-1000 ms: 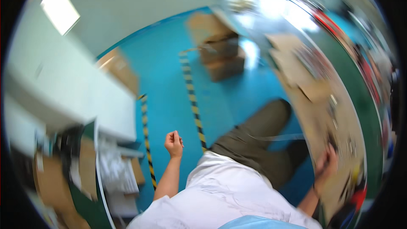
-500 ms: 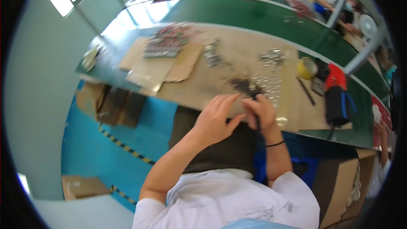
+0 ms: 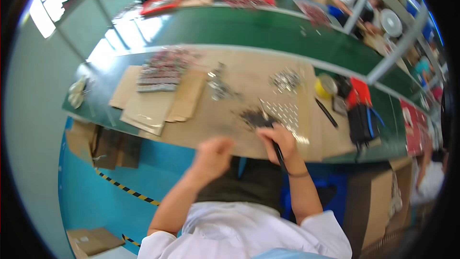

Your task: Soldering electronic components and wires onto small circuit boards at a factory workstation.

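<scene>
My right hand (image 3: 280, 141) is closed around a soldering iron (image 3: 277, 151) with a black handle; its cord runs down past my wrist. The iron's tip is over a dark scorched patch (image 3: 256, 118) on the brown board (image 3: 230, 134). Beside the patch, small shiny metal pieces (image 3: 282, 113) lie in slanted rows. My left hand (image 3: 214, 156) hangs near the table's front edge, apart from the iron. Motion smears its fingers, which look curled, and I cannot see anything in it. Loose metal parts (image 3: 218, 84) and a pile of metal pieces (image 3: 286, 80) lie farther back.
A stack of parts with red wires (image 3: 160, 69) sits on cardboard at the left. At the right are a yellow tape roll (image 3: 326, 86), a black pen-like stick (image 3: 327, 113) and a black pouch (image 3: 362, 124). Cardboard boxes (image 3: 108, 146) stand below. Other people work beyond the table.
My left hand has drawn back toward me and left, away from the right hand, and its spread fingers now look curled. The right hand keeps the iron. The whole view has shifted.
</scene>
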{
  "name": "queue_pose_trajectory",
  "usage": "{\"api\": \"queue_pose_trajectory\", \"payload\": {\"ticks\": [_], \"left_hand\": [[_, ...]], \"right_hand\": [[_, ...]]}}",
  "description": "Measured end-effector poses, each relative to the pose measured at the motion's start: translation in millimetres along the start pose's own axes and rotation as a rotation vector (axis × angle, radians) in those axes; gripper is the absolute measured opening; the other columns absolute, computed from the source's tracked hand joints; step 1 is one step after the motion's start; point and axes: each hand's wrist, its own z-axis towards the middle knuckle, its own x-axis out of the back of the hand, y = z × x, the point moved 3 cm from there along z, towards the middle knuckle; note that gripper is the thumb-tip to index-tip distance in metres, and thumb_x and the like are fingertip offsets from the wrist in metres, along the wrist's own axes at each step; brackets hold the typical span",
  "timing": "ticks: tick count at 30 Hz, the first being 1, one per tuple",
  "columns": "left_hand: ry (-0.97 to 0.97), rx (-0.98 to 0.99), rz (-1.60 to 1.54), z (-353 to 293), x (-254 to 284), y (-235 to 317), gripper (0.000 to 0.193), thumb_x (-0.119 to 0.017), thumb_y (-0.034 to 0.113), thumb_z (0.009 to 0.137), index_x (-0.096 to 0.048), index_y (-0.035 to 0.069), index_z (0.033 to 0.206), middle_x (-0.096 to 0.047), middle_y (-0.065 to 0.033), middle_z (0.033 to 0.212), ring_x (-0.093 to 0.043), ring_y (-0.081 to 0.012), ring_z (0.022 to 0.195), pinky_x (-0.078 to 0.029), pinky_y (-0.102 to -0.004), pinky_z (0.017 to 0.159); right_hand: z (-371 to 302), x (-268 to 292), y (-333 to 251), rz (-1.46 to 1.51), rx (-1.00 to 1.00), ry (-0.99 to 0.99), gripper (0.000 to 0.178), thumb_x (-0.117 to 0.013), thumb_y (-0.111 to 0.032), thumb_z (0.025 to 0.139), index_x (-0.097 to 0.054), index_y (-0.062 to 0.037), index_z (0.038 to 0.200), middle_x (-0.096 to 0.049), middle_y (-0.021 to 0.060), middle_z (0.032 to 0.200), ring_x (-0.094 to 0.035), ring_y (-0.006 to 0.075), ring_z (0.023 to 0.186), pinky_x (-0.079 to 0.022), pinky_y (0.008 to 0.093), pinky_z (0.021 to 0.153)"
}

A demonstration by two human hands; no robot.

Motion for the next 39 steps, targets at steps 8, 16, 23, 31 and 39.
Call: {"api": "queue_pose_trajectory", "payload": {"ticks": [8, 16, 23, 31, 39], "left_hand": [[0.52, 0.177, 0.025, 71, 218, -89, 0.027, -0.057, 0.006, 0.101, -0.074, 0.001, 0.121, -0.07, -0.0037, 0.083, -0.054, -0.0081, 0.062, -0.046, -0.0251, 0.06], [0.372, 0.122, 0.539, 165, 283, -201, 0.049, -0.079, 0.039, 0.088, -0.077, -0.003, 0.113, -0.078, -0.022, 0.103, -0.075, -0.0336, 0.095, -0.056, -0.0405, 0.091], [0.311, 0.043, 0.375, 196, 260, -284, 0.043, -0.073, 0.038, 0.098, -0.077, -0.004, 0.097, -0.074, -0.0119, 0.086, -0.064, -0.0236, 0.072, -0.054, -0.0413, 0.069], [-0.229, -0.37, -0.105, 330, 9, -209, 0.037, -0.072, 0.033, 0.098, -0.077, -0.003, 0.103, -0.076, -0.0162, 0.093, -0.068, -0.0256, 0.08, -0.057, -0.0406, 0.075], [-0.44, -0.541, -0.31, 293, -154, -119, 0.034, -0.072, 0.031, 0.096, -0.077, -0.002, 0.103, -0.076, -0.0162, 0.094, -0.068, -0.0266, 0.081, -0.056, -0.041, 0.076]], "right_hand": [[62, -23, -7, 0.017, -0.49, 0.029, 0.035, -0.065, 0.008, 0.091, -0.067, -0.008, 0.122, -0.073, 0.0148, 0.098, -0.073, 0.0257, 0.082, -0.059, 0.0346, 0.073], [82, -70, 21, -0.335, -0.33, -0.014, 0.037, -0.075, -0.009, 0.091, -0.062, -0.0074, 0.126, -0.07, 0.019, 0.107, -0.071, 0.0343, 0.091, -0.059, 0.044, 0.08], [50, -86, 58, -0.488, -0.388, -0.077, 0.044, -0.073, -0.008, 0.077, -0.06, -0.0057, 0.119, -0.067, 0.0205, 0.108, -0.065, 0.0411, 0.105, -0.057, 0.0502, 0.084], [54, -82, 41, -0.481, -0.299, 0.035, 0.016, -0.058, -0.021, 0.098, -0.063, -0.0071, 0.101, -0.061, 0.0202, 0.087, -0.065, 0.04, 0.084, -0.053, 0.0483, 0.065], [7, -55, 18, -0.545, -0.153, 0.176, 0.013, -0.057, -0.022, 0.097, -0.062, -0.0095, 0.094, -0.058, 0.0139, 0.081, -0.062, 0.0364, 0.084, -0.05, 0.0459, 0.068]]}}
